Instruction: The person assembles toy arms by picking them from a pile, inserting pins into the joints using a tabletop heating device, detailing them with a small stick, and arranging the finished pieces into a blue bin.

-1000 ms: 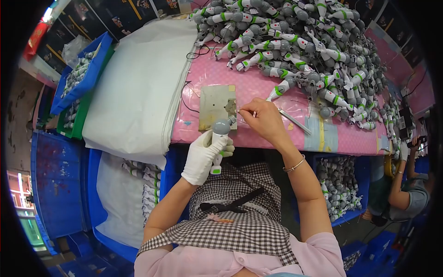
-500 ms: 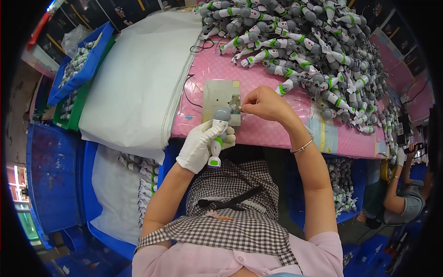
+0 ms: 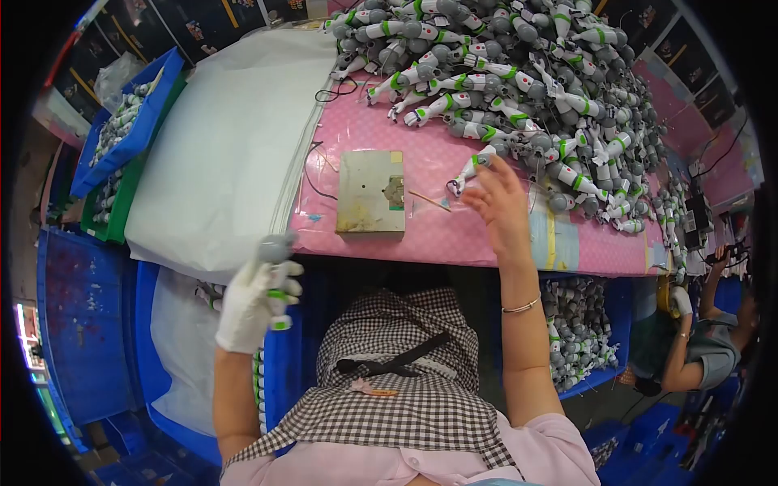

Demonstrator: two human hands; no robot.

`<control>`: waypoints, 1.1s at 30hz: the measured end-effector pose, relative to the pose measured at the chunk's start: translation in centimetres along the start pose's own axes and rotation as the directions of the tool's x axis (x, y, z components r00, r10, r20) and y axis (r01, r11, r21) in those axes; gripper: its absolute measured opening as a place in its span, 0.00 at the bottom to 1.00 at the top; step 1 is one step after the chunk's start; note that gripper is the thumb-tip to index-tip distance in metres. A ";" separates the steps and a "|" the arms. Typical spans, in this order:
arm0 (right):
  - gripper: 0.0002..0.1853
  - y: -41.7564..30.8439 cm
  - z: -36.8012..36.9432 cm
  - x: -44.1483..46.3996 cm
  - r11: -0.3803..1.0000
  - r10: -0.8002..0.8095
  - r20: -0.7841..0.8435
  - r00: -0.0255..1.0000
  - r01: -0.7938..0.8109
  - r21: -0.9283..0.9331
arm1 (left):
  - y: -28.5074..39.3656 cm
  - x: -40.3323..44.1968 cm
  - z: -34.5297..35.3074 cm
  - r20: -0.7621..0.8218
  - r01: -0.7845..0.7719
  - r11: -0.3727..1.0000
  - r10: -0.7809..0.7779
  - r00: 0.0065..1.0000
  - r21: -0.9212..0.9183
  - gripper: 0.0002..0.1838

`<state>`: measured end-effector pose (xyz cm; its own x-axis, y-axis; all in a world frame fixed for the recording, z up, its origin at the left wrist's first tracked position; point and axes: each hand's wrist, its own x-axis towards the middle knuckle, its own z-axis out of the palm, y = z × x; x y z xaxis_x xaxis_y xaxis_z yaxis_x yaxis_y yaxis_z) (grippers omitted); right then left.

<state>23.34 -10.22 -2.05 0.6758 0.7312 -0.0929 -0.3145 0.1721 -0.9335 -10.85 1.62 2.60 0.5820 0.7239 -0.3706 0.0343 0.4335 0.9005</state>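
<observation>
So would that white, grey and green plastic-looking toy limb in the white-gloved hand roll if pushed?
Perhaps the toy limb would roll crookedly, with its round grey end. It's probably light, since the white-gloved left hand alone holds it.

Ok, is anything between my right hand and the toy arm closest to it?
Nothing visible is: your right hand overlaps the edge of that toy arm in this view, though I can't tell whether they touch. The thin stick lies left of both, out of the way.

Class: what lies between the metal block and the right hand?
Head view shows a thin stick near the metal block, then part of a toy arm near the right hand.
</observation>
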 end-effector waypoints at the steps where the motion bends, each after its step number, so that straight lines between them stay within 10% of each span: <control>1: 0.15 0.6 -1.2 0.4 0.971 -0.054 -0.176 0.983 0.093 0.220 | 0.2 -0.9 -1.8 -0.142 -0.120 0.991 0.126 0.982 0.056 0.30; 6: 0.05 2.4 -3.4 3.3 0.918 0.064 -0.030 0.998 -0.046 0.394 | -2.8 -2.3 -13.3 -0.469 -0.152 0.689 0.621 0.628 0.708 0.21; 8: 0.04 3.7 -4.9 6.7 0.999 -0.018 -0.012 1.000 0.018 0.028 | -4.8 -3.6 -17.2 -0.467 0.048 0.527 0.702 0.538 0.848 0.22; 11: 0.24 2.7 -3.3 8.3 0.910 0.028 -0.235 0.972 -0.122 -0.397 | -7.9 -6.1 -23.6 -0.249 0.266 0.094 0.728 0.639 0.959 0.22; 15: 0.30 2.5 -1.2 8.6 0.668 -0.143 -0.314 0.939 -0.142 -0.730 | -8.2 -7.7 -25.6 -0.432 0.506 -0.047 0.458 0.777 0.861 0.17; 20: 0.29 2.6 -1.8 9.3 0.768 -0.077 -0.293 0.953 -0.130 -0.627 | -12.3 -4.7 -29.7 -0.078 0.155 -0.288 0.259 0.963 0.945 0.10; 24: 0.25 2.8 -1.3 9.4 0.800 -0.100 -0.372 0.923 -0.148 -0.581 | -15.3 -1.6 -30.3 0.223 -0.059 -0.363 0.430 0.875 0.930 0.08; 33: 0.17 1.4 -2.0 8.5 0.970 0.040 -0.399 0.916 -0.131 -0.203 | -16.8 -2.6 -28.1 0.090 0.151 -0.268 0.711 0.698 0.951 0.11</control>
<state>29.94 -5.09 -4.83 0.8724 0.4133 -0.2610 -0.2587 -0.0627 -0.9639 -35.74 7.50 -17.98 0.5032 0.7649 0.4021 0.8517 -0.5177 -0.0812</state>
